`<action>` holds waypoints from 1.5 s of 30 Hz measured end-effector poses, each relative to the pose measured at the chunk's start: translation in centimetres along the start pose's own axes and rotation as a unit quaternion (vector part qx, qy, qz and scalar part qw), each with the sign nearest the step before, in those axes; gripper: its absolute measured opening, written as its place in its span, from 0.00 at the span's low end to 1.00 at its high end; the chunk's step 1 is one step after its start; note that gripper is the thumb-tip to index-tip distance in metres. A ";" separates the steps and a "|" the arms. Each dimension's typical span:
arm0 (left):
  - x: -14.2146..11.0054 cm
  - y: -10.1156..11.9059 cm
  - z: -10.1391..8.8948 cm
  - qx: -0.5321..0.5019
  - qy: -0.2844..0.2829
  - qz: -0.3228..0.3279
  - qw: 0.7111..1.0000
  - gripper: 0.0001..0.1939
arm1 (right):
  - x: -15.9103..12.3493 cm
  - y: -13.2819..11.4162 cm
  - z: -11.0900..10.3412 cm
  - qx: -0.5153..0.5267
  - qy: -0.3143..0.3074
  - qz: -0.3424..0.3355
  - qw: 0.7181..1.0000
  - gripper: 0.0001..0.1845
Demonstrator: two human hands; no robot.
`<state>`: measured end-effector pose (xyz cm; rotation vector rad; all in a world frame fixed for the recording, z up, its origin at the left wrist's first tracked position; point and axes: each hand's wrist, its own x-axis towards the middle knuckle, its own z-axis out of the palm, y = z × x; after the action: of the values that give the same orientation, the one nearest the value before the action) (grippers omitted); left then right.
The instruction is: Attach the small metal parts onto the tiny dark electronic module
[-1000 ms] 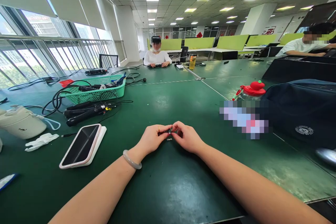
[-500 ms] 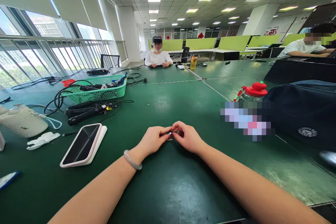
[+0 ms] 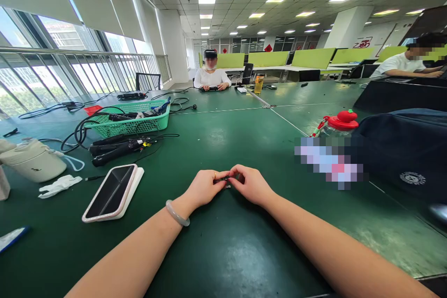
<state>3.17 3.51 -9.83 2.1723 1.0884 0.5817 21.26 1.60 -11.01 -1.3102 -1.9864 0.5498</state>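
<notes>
My left hand (image 3: 206, 187) and my right hand (image 3: 250, 183) meet at the middle of the green table (image 3: 216, 251), fingertips close together. Thumb and fingers of each hand are pinched on something small and dark that I cannot make out, mostly hidden by the fingers. Just under the fingertips, small silvery bits (image 3: 228, 186) show against the tabletop, too tiny to name. A ring and a pale bangle (image 3: 177, 214) are on my left hand and wrist.
To the left are a phone (image 3: 112, 193), a crumpled tissue (image 3: 60, 186), a cream pouch-like container (image 3: 34, 160), black cabled tools (image 3: 117, 150) and a green basket (image 3: 131, 123). At right are a red-lidded bottle (image 3: 342, 123) and a dark bag (image 3: 401, 149). A person (image 3: 212, 77) sits opposite.
The view has shifted very slightly. My two hands stay together at the same spot, with only a small movement of the fingertips.
</notes>
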 end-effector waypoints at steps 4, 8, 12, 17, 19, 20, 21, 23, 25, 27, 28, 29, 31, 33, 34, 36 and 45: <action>0.0 0.2 -0.1 0.013 0.013 -0.015 1.000 0.18 | 0.1 -0.1 0.1 -0.018 -0.013 -0.002 1.000 0.04; 0.1 0.2 -0.2 0.028 0.013 -0.010 0.999 0.19 | 0.0 -0.2 0.1 -0.048 -0.021 -0.013 0.999 0.04; 0.1 -0.1 -0.1 0.029 0.020 0.000 0.999 0.20 | -0.1 -0.1 0.1 -0.084 -0.029 -0.027 0.996 0.05; 0.1 -0.2 0.0 0.032 0.019 0.001 0.999 0.19 | -0.1 -0.2 0.0 -0.112 -0.034 -0.052 0.992 0.05; 0.1 -0.1 0.0 0.030 0.018 0.008 0.999 0.19 | -0.1 -0.3 0.1 -0.122 -0.034 -0.053 0.991 0.05; 0.1 -0.1 0.0 0.030 0.018 0.011 0.999 0.19 | -0.1 -0.2 0.1 -0.125 -0.034 -0.053 0.990 0.05; 0.1 -0.1 0.0 0.032 0.019 0.012 0.999 0.19 | -0.1 -0.2 0.1 -0.127 -0.035 -0.054 0.990 0.05; 0.1 -0.1 0.1 0.037 0.019 0.008 0.999 0.19 | -0.1 -0.2 0.2 -0.127 -0.035 -0.056 0.990 0.05; 0.1 -0.1 0.1 0.040 0.019 0.005 0.999 0.19 | -0.1 -0.1 0.2 -0.125 -0.036 -0.056 0.990 0.05; 0.1 -0.2 0.0 0.044 0.020 0.003 0.999 0.19 | -0.1 0.0 0.2 -0.126 -0.039 -0.053 0.990 0.05; 0.1 -0.2 0.0 0.045 0.021 0.002 0.999 0.19 | -0.1 0.0 0.2 -0.127 -0.041 -0.051 0.990 0.05; 0.1 -0.2 0.0 0.044 0.020 0.003 0.999 0.20 | -0.1 -0.1 0.2 -0.128 -0.042 -0.050 0.990 0.05; 0.2 -0.2 0.0 0.042 0.019 0.005 0.999 0.19 | -0.1 -0.1 0.2 -0.130 -0.044 -0.048 0.989 0.06; 0.2 -0.1 0.0 0.040 0.018 0.005 0.999 0.19 | -0.2 -0.2 0.1 -0.135 -0.044 -0.049 0.989 0.06; 0.2 -0.1 -0.1 0.042 0.019 0.004 0.999 0.19 | -0.2 -0.3 0.1 -0.138 -0.043 -0.050 0.988 0.06; 0.2 0.1 -0.1 0.048 0.019 0.001 0.999 0.19 | -0.2 -0.4 0.0 -0.149 -0.044 -0.051 0.987 0.06; 0.1 -0.1 0.0 0.046 0.028 0.014 0.998 0.19 | -0.2 -0.6 0.1 -0.186 -0.044 -0.051 0.980 0.08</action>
<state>3.22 3.58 -9.89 2.2649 1.1364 0.6183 20.88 1.13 -10.69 -1.4105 -2.2934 0.1942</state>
